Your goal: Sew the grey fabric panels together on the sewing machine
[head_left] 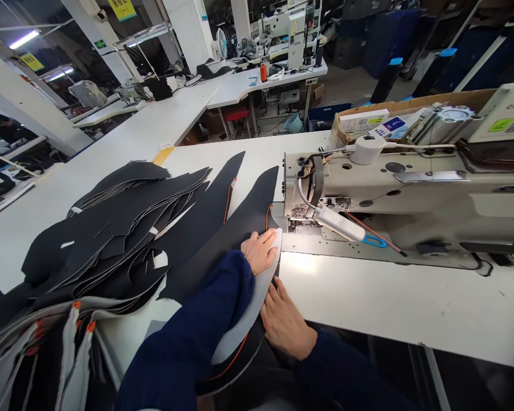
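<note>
A dark fabric piece (pixel 235 240) with orange edging lies on the white table beside the sewing machine (pixel 368 194). Over it is a second piece whose light grey underside (pixel 261 291) faces up, with its front end close to the presser foot. My left hand (pixel 260 251) rests palm down on that grey end, fingers stretched out and lying flat. Nearer to me, my right hand (pixel 285 319) grips the right edge of the layered fabric. Its thumb side is against the cloth. Part of the lower layer is hidden under my left sleeve.
Stacked dark fabric pieces (pixel 111 234) cover the table's left side. Grey-backed pieces with orange tips (pixel 75 342) hang nearby at lower left. A small lamp (pixel 340 222) is on the machine, with a cardboard box (pixel 338 128) behind. Another sewing station (pixel 291 40) stands farther back.
</note>
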{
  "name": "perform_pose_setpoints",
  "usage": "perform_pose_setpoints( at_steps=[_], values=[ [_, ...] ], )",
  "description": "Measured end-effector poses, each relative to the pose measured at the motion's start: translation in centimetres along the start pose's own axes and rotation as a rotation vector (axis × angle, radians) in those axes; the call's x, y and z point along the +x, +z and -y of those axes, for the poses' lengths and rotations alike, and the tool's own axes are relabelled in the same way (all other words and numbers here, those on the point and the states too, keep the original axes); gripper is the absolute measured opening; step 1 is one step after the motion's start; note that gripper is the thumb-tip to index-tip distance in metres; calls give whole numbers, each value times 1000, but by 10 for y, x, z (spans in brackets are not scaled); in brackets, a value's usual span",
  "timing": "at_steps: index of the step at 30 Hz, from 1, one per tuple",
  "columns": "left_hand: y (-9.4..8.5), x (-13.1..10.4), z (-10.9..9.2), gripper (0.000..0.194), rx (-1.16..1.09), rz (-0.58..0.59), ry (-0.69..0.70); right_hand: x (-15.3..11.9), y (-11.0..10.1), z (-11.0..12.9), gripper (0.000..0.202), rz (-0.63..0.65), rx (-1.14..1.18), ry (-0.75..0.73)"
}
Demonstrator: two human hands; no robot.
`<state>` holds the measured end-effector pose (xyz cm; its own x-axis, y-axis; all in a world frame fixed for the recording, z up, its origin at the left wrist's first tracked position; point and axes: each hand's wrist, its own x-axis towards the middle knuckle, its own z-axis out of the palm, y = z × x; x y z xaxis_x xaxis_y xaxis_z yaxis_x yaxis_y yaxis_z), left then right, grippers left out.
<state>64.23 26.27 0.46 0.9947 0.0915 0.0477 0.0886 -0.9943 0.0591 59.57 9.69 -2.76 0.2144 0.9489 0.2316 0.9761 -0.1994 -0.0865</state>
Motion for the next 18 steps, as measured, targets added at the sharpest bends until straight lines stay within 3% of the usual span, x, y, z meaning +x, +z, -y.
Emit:
perform_pose_setpoints(
  at_steps=[11,18],
  values=[
    [4,31,-26,45,-42,-72,37,-10,-7,-29,51,-26,-46,35],
    [3,35,-23,47,-49,2,27,-10,-5,-28,48,2,-59,24]
  ],
)
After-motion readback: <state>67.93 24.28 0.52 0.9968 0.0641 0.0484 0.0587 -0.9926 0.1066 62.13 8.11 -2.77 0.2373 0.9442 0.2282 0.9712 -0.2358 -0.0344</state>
